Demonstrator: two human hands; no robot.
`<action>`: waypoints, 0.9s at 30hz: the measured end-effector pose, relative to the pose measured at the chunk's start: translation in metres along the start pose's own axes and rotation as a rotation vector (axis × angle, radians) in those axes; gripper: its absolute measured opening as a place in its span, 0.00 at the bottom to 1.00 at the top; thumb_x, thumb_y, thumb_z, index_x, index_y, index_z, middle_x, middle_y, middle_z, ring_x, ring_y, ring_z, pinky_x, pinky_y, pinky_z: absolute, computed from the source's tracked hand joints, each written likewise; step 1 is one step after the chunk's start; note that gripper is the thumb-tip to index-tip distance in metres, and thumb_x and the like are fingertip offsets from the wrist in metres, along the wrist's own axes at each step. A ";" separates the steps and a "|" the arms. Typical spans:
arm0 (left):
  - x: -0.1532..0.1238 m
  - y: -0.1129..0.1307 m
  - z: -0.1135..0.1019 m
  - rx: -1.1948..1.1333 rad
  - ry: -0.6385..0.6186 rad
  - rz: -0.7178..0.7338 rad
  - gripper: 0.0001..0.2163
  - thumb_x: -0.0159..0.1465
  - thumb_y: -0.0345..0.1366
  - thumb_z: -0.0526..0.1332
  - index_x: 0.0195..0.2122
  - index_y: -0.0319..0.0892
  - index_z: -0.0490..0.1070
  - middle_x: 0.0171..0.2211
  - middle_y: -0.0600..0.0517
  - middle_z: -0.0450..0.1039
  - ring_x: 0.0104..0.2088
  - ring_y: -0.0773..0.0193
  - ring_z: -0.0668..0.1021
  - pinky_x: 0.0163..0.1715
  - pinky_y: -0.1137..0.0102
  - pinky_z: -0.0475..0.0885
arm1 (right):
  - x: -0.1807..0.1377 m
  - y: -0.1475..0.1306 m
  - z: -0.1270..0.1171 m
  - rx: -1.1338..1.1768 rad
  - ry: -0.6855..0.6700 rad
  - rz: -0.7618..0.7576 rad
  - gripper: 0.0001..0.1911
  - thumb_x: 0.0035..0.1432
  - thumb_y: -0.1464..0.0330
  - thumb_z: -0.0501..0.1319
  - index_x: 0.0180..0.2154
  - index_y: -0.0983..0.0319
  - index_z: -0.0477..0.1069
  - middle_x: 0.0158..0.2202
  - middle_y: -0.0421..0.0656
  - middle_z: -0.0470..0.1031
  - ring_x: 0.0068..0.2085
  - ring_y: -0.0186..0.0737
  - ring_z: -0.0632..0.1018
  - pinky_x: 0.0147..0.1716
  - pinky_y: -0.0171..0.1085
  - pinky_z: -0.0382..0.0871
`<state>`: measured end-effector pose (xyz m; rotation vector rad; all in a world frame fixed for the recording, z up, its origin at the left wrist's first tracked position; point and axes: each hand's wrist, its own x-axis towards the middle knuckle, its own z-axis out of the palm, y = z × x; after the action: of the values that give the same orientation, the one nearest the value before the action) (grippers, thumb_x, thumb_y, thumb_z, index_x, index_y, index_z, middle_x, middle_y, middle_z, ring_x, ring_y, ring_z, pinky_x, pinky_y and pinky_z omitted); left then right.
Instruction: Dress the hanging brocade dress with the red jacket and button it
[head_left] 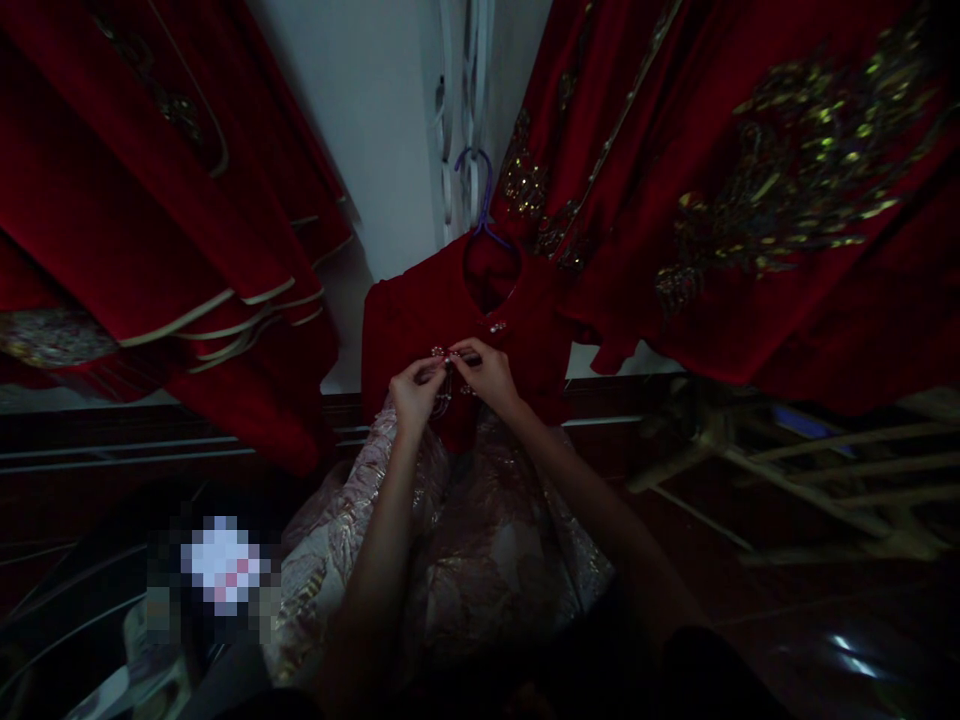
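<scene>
Garment, red, short, is hung at centre frame, front toward camera [397,320]; clock directions below taken from the two hands. Purple hanger [489,190] seen at 12 o'clock, hook up, lower part at the neckline. Left hand [414,395] is brought in from 7 o'clock, thumb and fingers closed in a pinch on beaded trim [438,352] at the garment's front. Right hand [487,375] is brought in from 5 o'clock, likewise pinched on the same trim, fingertips meeting the left's; exact bit gripped too small and dark to be told. Another shiny ornament [496,327] is set at 2 o'clock, below the neck opening. Pale patterned fabric [330,540] is spread at 7 and 6 o'clock, beneath the forearms. Red clothing [172,200] is hung at 10 o'clock, pale edging; more red cloth with gold sequins [787,190] at 2. White metalwork [447,100] is seen at 12 against pale wall [360,90]. Slatted frame [832,470] is placed between 3 and 4, blurred. Pixelated patch [225,560] at 8, content unreadable.
</scene>
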<state>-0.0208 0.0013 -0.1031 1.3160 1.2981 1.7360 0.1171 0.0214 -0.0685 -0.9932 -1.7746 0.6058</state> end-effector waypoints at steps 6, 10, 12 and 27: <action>0.006 0.001 -0.001 -0.113 -0.078 -0.046 0.12 0.52 0.39 0.66 0.34 0.36 0.75 0.34 0.47 0.79 0.35 0.65 0.80 0.41 0.69 0.74 | -0.005 0.007 -0.016 -0.100 0.008 0.088 0.11 0.53 0.63 0.62 0.36 0.60 0.62 0.27 0.37 0.71 0.24 0.31 0.73 0.26 0.31 0.69; 0.006 -0.009 -0.006 -0.057 -0.180 -0.266 0.11 0.55 0.40 0.63 0.33 0.37 0.71 0.29 0.48 0.78 0.28 0.66 0.79 0.31 0.70 0.75 | -0.031 0.021 -0.046 0.012 -0.001 0.254 0.11 0.57 0.61 0.57 0.39 0.59 0.62 0.29 0.37 0.72 0.23 0.31 0.75 0.21 0.30 0.69; 0.002 -0.015 -0.009 0.074 -0.417 -0.389 0.11 0.57 0.42 0.61 0.32 0.38 0.71 0.26 0.49 0.77 0.24 0.66 0.78 0.25 0.72 0.72 | -0.043 0.029 -0.064 0.054 0.010 0.356 0.13 0.56 0.60 0.58 0.41 0.59 0.62 0.29 0.37 0.72 0.22 0.32 0.75 0.20 0.31 0.70; -0.024 -0.006 0.007 0.935 -0.670 0.122 0.16 0.62 0.35 0.57 0.52 0.44 0.68 0.22 0.50 0.74 0.24 0.58 0.76 0.29 0.71 0.65 | -0.060 0.034 -0.050 -0.414 -0.194 0.207 0.12 0.51 0.69 0.65 0.40 0.59 0.72 0.35 0.41 0.77 0.36 0.37 0.77 0.35 0.34 0.68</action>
<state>-0.0066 -0.0152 -0.1176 2.2481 1.6535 0.5511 0.1864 -0.0123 -0.1049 -1.4551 -2.0325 0.4826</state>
